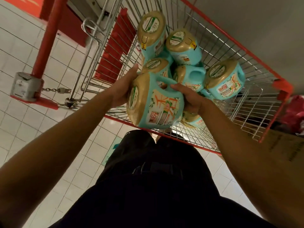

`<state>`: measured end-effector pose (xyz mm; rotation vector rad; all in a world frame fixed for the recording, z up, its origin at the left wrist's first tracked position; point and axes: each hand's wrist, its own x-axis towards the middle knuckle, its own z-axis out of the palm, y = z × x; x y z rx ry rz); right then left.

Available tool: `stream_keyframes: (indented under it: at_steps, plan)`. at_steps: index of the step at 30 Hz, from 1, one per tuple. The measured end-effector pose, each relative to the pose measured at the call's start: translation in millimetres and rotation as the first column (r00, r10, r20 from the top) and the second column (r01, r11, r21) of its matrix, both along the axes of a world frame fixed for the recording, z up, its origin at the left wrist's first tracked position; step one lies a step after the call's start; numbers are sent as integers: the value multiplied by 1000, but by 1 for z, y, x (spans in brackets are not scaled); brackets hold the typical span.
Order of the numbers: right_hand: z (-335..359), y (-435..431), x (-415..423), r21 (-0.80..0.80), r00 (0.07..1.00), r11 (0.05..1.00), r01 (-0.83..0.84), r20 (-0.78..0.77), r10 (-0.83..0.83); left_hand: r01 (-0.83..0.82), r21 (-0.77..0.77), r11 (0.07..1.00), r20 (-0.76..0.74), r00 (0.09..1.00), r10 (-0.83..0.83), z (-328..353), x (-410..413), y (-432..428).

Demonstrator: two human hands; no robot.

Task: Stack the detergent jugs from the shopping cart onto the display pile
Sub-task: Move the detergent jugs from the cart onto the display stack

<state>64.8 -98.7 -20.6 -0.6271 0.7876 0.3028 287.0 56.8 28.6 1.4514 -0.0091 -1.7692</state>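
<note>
A turquoise detergent jug (156, 102) with a tan shrink-wrapped top is lifted above the near rim of the wire shopping cart (256, 51). My right hand (189, 99) grips the jug's handle. My left hand (123, 89) presses flat against the jug's left side with straight fingers. Several more turquoise jugs (225, 79) lie jumbled in the cart basket beyond it. No display pile is in view.
The cart has a red frame, a red handle bar (47, 35) with a grey coin lock (24, 87) at left, and a red child-seat flap. White tiled floor lies below. A cardboard box (286, 145) and a red bag (296, 111) sit at right.
</note>
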Motion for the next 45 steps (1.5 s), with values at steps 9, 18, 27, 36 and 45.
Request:
stream_keyframes:
  at_steps: [9, 18, 27, 36, 45]
  plan:
    - [27, 61, -14, 148, 816, 805, 575, -39, -576, -393, -215, 894, -260, 906, 335, 6, -53, 29]
    - [68, 96, -7, -19, 821, 825, 565, -86, -564, -270, -269, 924, -208, 954, 218, 12, -21, 11]
    - [87, 67, -20, -246, 847, 823, 513, -11, -531, -66, -192, 979, -211, 977, 24, 21, -25, 14]
    - [90, 106, -68, -306, 725, 698, 648, -32, -687, 34, -179, 983, -242, 967, -78, 22, -78, 15]
    - [102, 160, -167, -370, 560, 508, 778, 40, -828, 277, -208, 938, -263, 908, -327, 51, -169, 6]
